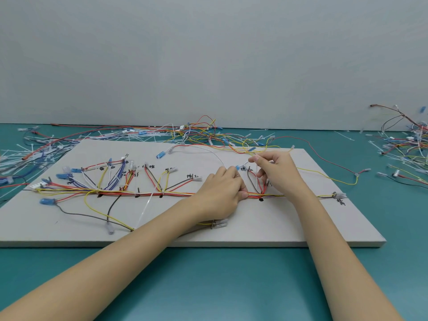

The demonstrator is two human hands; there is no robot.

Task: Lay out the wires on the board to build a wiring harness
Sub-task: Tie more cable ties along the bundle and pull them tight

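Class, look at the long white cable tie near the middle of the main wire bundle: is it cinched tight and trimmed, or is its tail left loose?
Loose and untrimmed. The white cable tie trails a long tail from the wire bundle across the board.

1. flat pale grey rectangular board [301, 218] bears black handwritten marks and black dots.
2. long bundle of thin wires [139, 193] along the board runs red, yellow, white, purple and dark grey.
3. small translucent blue plastic connectors [47, 201] cap some wire ends.
4. smooth teal tabletop [220, 286] lies under the board.
5. plain wall [208, 54] is light grey.
6. loose heap of wires [203, 133] behind the board shows red, yellow, orange and white.
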